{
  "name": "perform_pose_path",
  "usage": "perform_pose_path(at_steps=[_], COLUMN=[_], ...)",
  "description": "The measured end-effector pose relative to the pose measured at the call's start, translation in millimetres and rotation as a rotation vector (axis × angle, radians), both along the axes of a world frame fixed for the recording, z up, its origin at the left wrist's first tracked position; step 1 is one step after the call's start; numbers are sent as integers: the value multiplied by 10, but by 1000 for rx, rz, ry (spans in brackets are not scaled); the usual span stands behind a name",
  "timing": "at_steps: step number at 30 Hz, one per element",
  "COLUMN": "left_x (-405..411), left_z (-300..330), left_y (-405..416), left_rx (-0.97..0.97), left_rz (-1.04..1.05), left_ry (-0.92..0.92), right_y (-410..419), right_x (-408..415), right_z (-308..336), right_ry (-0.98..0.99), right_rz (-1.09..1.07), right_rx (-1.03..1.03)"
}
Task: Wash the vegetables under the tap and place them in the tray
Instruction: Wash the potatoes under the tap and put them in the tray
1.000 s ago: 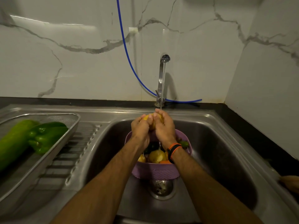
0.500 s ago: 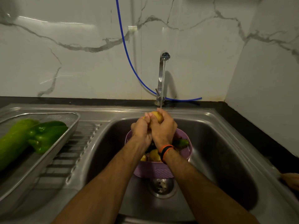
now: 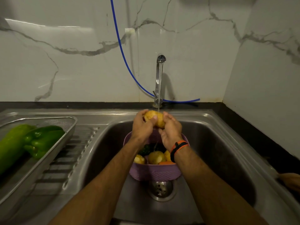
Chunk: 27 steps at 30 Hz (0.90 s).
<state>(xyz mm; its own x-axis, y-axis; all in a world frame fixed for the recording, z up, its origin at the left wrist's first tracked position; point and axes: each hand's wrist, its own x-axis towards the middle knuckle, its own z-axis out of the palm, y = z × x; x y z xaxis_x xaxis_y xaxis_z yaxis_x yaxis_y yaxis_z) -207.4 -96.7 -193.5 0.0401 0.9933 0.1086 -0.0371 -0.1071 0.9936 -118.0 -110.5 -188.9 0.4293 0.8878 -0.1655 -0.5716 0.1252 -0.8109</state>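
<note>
Potato: a wet yellow-brown round potato was held above the sink basin, directly under the thin water stream that fell from the tap.
Left hand: the left hand gripped the potato from the left, its fingers curled round the top and its thumb pressed across the front face.
Right hand: the right hand cupped the potato from the right and below, fingers curled against its side; a black and orange wristband sat on that wrist.
Tap: a slim chrome upright tap stood at the back of the sink against the white marble-patterned wall, with a blue hose running down behind it.
Basket: a round purple plastic basket sat in the basin just below the hands and over the drain, holding more yellow potatoes, a dark green vegetable and something orange at the near rim.
Sink: a stainless steel sink with a ridged drainboard on its left.
Tray: a rectangular steel mesh tray rested on the drainboard, well apart from the hands, with a glossy green capsicum and a long pale green gourd touching each other inside it.
</note>
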Motion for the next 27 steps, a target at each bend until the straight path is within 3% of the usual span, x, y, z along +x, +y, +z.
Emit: perform_pose_path(at_steps=[6, 12, 17, 20, 22, 27], left_x=[61, 261, 230, 246, 240, 189], left_z=[1, 168, 246, 92, -12, 122], left_y=[-37, 36, 121, -16, -83, -12], left_rx=[299, 341, 238, 423, 542, 520], left_rz=[-24, -75, -35, -41, -39, 15], left_ry=[454, 645, 542, 689, 695, 777], right_y=[-7, 24, 20, 51, 71, 30], right_x=[45, -25, -20, -45, -35, -79], right_z=[-113, -158, -134, -164, -209, -176], right_ry=[153, 385, 408, 375, 351, 341], right_rz=[89, 111, 134, 148, 146, 164], right_rx=[-75, -91, -76, -73, -68, -44])
